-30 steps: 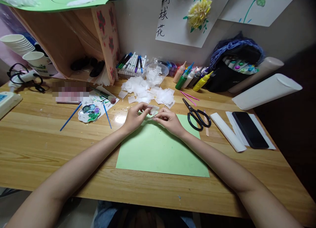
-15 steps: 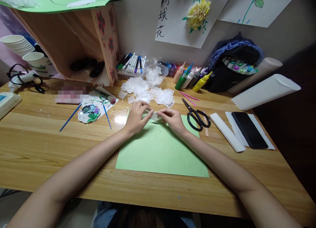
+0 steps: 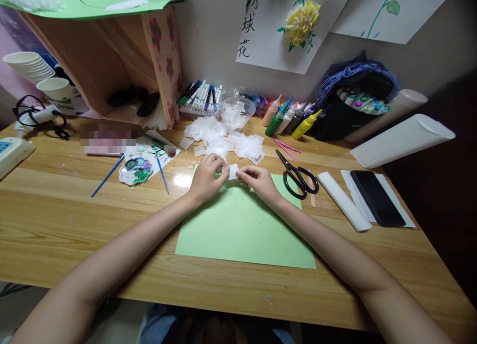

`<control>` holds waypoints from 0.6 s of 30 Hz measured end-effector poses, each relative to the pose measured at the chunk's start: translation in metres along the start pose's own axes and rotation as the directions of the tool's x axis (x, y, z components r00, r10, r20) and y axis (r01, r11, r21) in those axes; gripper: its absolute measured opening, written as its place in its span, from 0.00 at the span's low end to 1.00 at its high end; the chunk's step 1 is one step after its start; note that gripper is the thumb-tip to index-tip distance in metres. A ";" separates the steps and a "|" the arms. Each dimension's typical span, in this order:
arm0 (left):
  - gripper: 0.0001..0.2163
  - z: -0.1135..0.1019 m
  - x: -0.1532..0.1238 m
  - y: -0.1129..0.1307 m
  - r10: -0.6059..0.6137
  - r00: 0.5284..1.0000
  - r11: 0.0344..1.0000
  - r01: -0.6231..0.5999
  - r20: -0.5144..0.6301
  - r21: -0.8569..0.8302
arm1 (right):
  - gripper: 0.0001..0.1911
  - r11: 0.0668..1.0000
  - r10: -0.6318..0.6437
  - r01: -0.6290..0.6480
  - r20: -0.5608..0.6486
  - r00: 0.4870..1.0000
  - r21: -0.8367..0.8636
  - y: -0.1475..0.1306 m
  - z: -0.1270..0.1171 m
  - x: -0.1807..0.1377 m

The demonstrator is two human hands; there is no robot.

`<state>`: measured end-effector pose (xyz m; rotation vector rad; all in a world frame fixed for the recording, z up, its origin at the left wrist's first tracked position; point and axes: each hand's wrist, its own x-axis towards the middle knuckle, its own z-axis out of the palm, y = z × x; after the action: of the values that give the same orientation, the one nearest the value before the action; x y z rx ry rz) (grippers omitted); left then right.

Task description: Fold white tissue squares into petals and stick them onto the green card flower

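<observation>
Between my two hands is a small square of thin white paper (image 3: 232, 171), held over the top of a light green sheet (image 3: 242, 229). My left hand (image 3: 209, 177) pinches its left edge between thumb and fingers. On the opposite edge, the thumb and index finger of my right hand (image 3: 260, 181) are closed. Just beyond the hands lies a loose heap of similar white paper squares (image 3: 208, 130), and more sit in a clear plastic bowl (image 3: 237, 113) behind it.
Black-handled scissors (image 3: 296, 175) lie right of the green sheet, near a wooden stick (image 3: 312, 192), a folded white strip (image 3: 345, 201) and a phone (image 3: 377, 197). Paint bottles (image 3: 283, 120) stand at the back. On the left are a paint palette (image 3: 135, 171) and brushes (image 3: 108, 175).
The white paper square, blurred and tilted before, now shows flat and spread between my fingers. My left fingers have closed onto its edge. The camera view has shifted slightly.
</observation>
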<state>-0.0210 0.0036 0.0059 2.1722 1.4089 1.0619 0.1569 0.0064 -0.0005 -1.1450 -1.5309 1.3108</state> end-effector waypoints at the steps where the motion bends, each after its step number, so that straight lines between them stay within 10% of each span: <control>1: 0.05 0.000 -0.001 0.001 0.007 1.000 1.000 -0.006 -0.030 0.028 | 0.15 1.000 0.003 -0.003 -0.002 1.000 0.004 0.000 0.000 0.000; 18: 0.09 0.004 -0.008 0.004 0.194 0.981 0.958 -0.184 -0.024 0.222 | 0.19 0.998 -0.007 0.009 0.032 0.999 -0.064 0.000 -0.001 -0.002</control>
<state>-0.0169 -0.0046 0.0024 2.4977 1.4202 1.0709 0.1581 0.0045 -0.0007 -1.1627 -1.6092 1.2881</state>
